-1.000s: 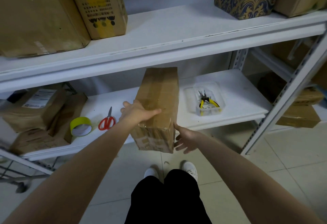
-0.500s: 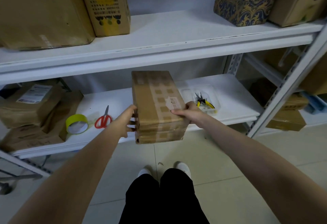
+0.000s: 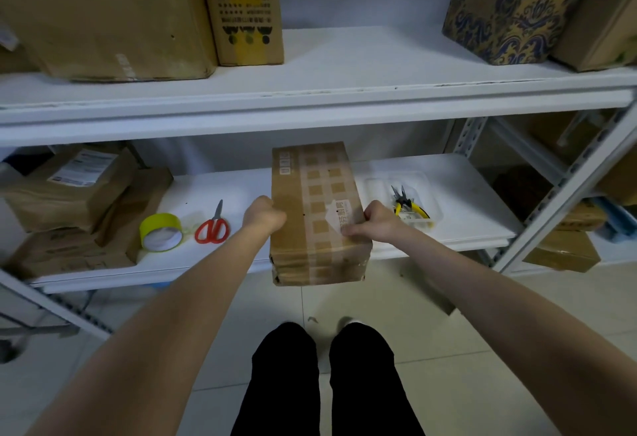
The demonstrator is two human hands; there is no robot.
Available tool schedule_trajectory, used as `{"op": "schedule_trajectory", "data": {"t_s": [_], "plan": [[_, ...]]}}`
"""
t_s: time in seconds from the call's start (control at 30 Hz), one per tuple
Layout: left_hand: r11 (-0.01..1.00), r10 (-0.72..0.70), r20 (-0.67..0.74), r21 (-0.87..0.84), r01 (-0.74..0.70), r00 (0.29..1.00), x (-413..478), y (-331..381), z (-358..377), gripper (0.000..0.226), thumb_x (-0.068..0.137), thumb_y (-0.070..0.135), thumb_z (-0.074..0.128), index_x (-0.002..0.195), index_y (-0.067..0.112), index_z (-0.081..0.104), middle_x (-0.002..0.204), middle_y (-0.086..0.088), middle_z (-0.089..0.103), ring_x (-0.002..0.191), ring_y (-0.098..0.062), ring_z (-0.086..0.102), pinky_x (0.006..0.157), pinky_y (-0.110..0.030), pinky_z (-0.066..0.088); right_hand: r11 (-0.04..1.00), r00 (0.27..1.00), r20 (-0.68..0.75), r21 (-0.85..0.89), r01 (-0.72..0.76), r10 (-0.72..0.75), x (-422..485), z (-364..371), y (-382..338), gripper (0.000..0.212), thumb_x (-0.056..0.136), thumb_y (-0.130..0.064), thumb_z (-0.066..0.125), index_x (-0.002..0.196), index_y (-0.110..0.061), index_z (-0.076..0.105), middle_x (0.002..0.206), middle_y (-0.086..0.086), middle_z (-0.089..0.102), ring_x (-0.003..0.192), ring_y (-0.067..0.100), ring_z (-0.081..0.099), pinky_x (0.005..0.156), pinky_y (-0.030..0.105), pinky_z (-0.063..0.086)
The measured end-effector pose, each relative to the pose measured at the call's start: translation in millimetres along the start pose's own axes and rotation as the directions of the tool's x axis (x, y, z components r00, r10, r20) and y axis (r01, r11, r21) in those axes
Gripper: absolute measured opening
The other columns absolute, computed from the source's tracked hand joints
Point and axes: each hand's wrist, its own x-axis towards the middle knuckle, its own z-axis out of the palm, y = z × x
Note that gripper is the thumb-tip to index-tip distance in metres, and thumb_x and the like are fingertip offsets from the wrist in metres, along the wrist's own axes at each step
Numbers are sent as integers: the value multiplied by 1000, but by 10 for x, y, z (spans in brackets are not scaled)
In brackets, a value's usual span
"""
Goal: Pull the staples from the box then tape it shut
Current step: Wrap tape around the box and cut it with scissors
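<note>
A single head-worn wide-angle view looks forward and steeply down, close to the lower shelf, taking in both forearms, the legs and the floor.

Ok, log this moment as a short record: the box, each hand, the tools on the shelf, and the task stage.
box: brown taped carton, long side pointing away, near end past the lower shelf front edge
left hand: grips the box's left side
right hand: grips its right side, fingers on the top face
tape roll: yellow-green, on the shelf, left of the scissors
pliers: yellow-handled, in a clear tray right of the box
stage: no tool in hand; staples not visible
</note>
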Motion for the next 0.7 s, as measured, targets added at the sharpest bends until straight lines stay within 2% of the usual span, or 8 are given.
{"op": "schedule_trajectory", "data": {"t_s": [0.2,0.27,0.33,0.37,0.43,0.47,0.57,0.7], "plan": [[999,9,37,-43,-8,999,-54,-167,-86,11,90,2,48,96,8,54,99,-9,52,90,-21,50,81,-31,45,993,997,-72,-115,-35,27,-94,122,-126,71,70,-37,81,120,-4,44,111,8,53,93,20,50,55,24,36],[999,4,52,-53,-1,999,-67,-250,-107,9,90,2,49,92,9,55,96,-9,52,90,-22,52,79,-32,45,984,993,-97,-156,-81,66,-131,147,-199,70,72,-37,80,122,-6,42,116,9,51,96,22,51,59,25,39],[999,24,43,-50,-22,999,-52,-305,-135,17,89,2,51,77,14,51,85,-4,50,89,-22,50,78,-31,46,969,983,-177,-236,-79,37,-151,204,-296,69,75,-40,75,125,-7,40,124,11,44,108,27,51,74,29,45],[999,31,29,-42,-30,999,-32,-328,-162,22,89,2,53,73,16,48,79,0,46,90,-20,46,76,-28,44,964,974,-225,-264,-38,-24,-163,248,-363,66,79,-40,71,127,-7,40,127,12,41,115,29,48,83,33,45],[999,39,-12,-29,-39,999,15,-418,-267,12,90,2,53,82,12,52,81,0,45,93,-18,42,72,-23,40,955,941,-283,-278,105,-185,-176,405,-556,60,83,-32,69,131,-9,41,132,11,38,121,29,44,96,35,43],[999,40,-26,-19,-41,999,24,-433,-312,6,90,2,53,90,8,55,92,-6,48,95,-20,46,74,-24,41,947,921,-294,-266,179,-257,-199,455,-639,59,82,-25,71,132,-10,43,133,9,38,121,27,45,99,33,43],[1000,23,-80,-5,-24,997,149,-627,-488,17,86,2,54,101,2,62,127,-15,54,108,-33,57,85,-29,47,886,859,-259,-273,374,-442,-231,674,-925,48,82,-12,70,127,-13,51,130,5,42,118,22,49,97,26,40],[1000,-9,-193,6,11,981,367,-956,-774,22,85,5,56,100,-6,66,110,-23,65,108,-38,59,89,-38,49,801,809,-111,-268,535,-577,-145,1025,-1300,35,83,-7,62,117,-12,58,121,6,51,109,20,54,90,25,42]]}}
